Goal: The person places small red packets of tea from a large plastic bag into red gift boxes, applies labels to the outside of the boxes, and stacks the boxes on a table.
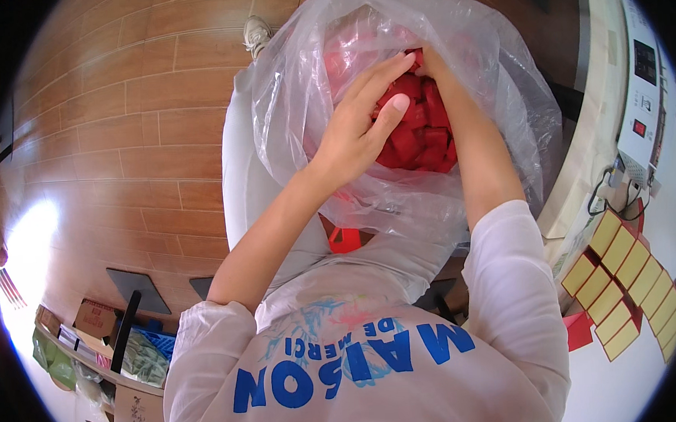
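A large clear plastic bag [286, 99] stands open between my knees, with many small red packets [415, 144] inside. My left hand [362, 118] is over the packets, its thumb and fingers apart, the fingertips close to a red piece at the far side of the heap. My right hand [425, 66] reaches into the bag from the right, by that same red piece; the bag's film and the packets hide most of its fingers, so its hold is unclear. A red piece [344, 239] lies below the bag, between my thighs.
At right, a table edge [576, 158] carries a white machine [641, 92] with a red switch, black cables [601, 191] and rows of yellow-topped red boxes [615, 248]. Cardboard boxes [94, 321] and a blue crate [155, 341] stand at lower left. The floor [138, 124] is wood-look.
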Motion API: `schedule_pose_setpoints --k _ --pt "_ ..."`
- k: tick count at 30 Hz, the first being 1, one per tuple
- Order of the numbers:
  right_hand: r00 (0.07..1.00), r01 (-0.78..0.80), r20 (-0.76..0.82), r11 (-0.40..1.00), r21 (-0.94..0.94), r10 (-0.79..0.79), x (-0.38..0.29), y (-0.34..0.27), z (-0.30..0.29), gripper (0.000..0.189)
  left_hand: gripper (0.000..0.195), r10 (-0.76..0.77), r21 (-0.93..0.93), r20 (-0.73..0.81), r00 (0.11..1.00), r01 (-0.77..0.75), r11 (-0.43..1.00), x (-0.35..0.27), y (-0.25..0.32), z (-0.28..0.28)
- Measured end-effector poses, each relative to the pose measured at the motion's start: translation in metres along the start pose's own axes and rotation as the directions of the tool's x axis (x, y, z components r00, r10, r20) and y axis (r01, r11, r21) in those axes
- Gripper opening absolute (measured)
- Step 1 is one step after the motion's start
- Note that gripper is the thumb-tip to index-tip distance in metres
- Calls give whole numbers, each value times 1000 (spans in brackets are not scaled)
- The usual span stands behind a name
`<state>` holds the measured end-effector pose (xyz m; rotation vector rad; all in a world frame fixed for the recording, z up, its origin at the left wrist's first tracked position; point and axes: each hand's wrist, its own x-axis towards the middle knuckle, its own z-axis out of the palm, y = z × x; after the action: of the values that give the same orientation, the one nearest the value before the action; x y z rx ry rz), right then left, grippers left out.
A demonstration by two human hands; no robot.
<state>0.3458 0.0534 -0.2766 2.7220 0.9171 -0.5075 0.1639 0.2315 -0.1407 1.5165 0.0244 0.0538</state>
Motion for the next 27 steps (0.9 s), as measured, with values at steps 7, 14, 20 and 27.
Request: schedule_pose_setpoints --k 7,14,20,27 --pt "999 -47 10 986 160 46 -13 25 25 67 42 61 43 21 998 -62 997 55 9 -6" --pt "977 -146 -112 950 278 183 -125 -53 -10 63 47 18 49 124 992 -25 999 79 3 22" --pt "934 -158 -96 636 755 345 -242 -145 13 65 43 -22 6 158 987 22 1000 46 -3 32" --pt "783 -52 277 -385 922 557 -280 -106 37 48 37 -305 -83 194 932 326 942 -57 -46 37"
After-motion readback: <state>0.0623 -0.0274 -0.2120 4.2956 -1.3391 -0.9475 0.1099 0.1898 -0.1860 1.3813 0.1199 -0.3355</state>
